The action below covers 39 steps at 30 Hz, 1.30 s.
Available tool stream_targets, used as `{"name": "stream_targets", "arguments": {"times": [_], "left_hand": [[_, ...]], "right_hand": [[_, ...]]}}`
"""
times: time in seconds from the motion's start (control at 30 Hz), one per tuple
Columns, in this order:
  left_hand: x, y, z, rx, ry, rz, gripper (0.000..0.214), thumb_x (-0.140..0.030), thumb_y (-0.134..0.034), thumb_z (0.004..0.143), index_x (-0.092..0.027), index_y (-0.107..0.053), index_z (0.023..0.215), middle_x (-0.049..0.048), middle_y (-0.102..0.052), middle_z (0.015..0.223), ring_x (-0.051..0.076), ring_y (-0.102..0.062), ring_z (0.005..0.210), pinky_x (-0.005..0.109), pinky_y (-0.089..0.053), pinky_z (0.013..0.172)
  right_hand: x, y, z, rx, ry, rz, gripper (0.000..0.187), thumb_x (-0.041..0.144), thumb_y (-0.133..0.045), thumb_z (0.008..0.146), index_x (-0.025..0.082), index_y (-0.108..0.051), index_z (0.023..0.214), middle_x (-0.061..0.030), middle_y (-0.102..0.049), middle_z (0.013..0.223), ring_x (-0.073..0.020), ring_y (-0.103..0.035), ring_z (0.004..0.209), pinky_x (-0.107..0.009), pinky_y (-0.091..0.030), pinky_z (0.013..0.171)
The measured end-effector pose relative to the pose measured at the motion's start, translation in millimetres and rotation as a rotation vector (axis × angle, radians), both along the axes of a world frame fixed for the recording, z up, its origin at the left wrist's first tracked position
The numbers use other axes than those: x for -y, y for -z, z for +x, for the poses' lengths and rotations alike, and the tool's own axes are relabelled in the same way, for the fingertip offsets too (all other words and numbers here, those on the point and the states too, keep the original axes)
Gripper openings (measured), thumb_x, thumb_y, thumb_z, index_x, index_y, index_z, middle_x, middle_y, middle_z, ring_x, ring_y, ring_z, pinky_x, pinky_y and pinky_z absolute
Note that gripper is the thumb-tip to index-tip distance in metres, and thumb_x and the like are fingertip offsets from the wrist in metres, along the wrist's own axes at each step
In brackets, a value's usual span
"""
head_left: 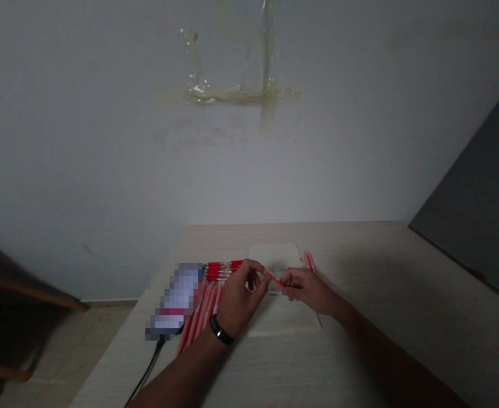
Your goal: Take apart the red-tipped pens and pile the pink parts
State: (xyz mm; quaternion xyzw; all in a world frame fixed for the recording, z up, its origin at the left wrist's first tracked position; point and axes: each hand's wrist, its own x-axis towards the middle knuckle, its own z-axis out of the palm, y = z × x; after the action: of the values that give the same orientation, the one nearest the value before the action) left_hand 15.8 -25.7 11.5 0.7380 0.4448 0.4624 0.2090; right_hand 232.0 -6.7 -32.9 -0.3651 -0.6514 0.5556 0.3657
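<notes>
Over the middle of the table, my left hand point(240, 297) pinches one end of a slim pink pen-like stick point(274, 279) between thumb and finger. My right hand point(304, 290) closes round the other end, so the stick slants between the two hands. Beneath them lies a pale, flat, translucent sheet or bag point(281, 324). Beside my left wrist, several pink pen-like sticks point(202, 311) lie in a row. Several red pens point(218, 272) with metallic parts lie behind them, partly hidden by my left hand. Two pink sticks point(309, 261) rest just beyond my right hand.
A blurred-out phone-like device point(177, 300) lies at the left, with a black cable point(147, 371) running off the table's point(360, 238) near left side. The wall point(338, 141) with strips of clear tape point(232, 97) stands behind. A dark wooden chair point(15, 300) is on the left.
</notes>
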Motion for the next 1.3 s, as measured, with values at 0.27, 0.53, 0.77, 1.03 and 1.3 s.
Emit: {"name": "stream_targets", "arguments": {"times": [0.27,0.53,0.77,1.03,1.3], "left_hand": [[0.1,0.8,0.4,0.033,-0.01,0.0,0.012,-0.027,-0.064,0.088,-0.02,-0.056,0.095,-0.0025,-0.059,0.074,0.012,-0.056,0.064,0.023,-0.043,0.06],[-3.1,-4.1,-4.1,0.019,-0.009,0.008,0.017,-0.03,-0.059,0.092,-0.02,-0.062,0.106,0.001,-0.065,0.084,0.013,-0.058,0.069,0.025,-0.044,0.064],[-4.4,-3.6,-4.4,0.024,-0.054,-0.01,0.015,-0.033,-0.061,0.091,-0.019,-0.062,0.097,-0.0011,-0.063,0.074,0.013,-0.057,0.065,0.024,-0.042,0.06],[-2.4,-6.4,-2.4,0.027,-0.019,-0.051,0.015,-0.034,-0.06,0.091,-0.019,-0.063,0.096,-0.0018,-0.062,0.072,0.012,-0.055,0.062,0.023,-0.04,0.058],[-2.6,-9.1,-1.3,0.007,-0.001,-0.06,0.014,-0.032,-0.059,0.09,-0.018,-0.063,0.09,-0.0009,-0.062,0.072,0.012,-0.054,0.061,0.023,-0.039,0.056]], "right_hand": [[-0.8,-0.6,0.5,0.018,0.031,0.018,0.02,0.033,-0.071,0.083,0.016,-0.062,0.088,0.0019,-0.059,0.07,-0.0119,-0.056,0.064,-0.024,-0.042,0.058],[-4.4,-3.7,3.5,0.011,0.142,0.058,0.032,0.046,-0.072,0.082,0.018,-0.058,0.084,0.0019,-0.059,0.068,-0.0117,-0.055,0.062,-0.025,-0.04,0.057],[-5.8,-2.7,5.1,0.008,0.127,0.093,0.031,0.044,-0.07,0.085,0.017,-0.061,0.098,0.0008,-0.06,0.076,-0.0119,-0.058,0.066,-0.026,-0.044,0.061],[-3.7,-5.6,4.7,0.011,0.13,0.084,0.035,0.048,-0.072,0.083,0.018,-0.061,0.097,0.0007,-0.062,0.075,-0.0126,-0.059,0.065,-0.027,-0.045,0.062],[-6.6,0.8,5.2,-0.011,0.128,0.066,0.035,0.047,-0.072,0.082,0.018,-0.06,0.096,-0.0001,-0.064,0.076,-0.0119,-0.058,0.063,-0.025,-0.043,0.058]]}}
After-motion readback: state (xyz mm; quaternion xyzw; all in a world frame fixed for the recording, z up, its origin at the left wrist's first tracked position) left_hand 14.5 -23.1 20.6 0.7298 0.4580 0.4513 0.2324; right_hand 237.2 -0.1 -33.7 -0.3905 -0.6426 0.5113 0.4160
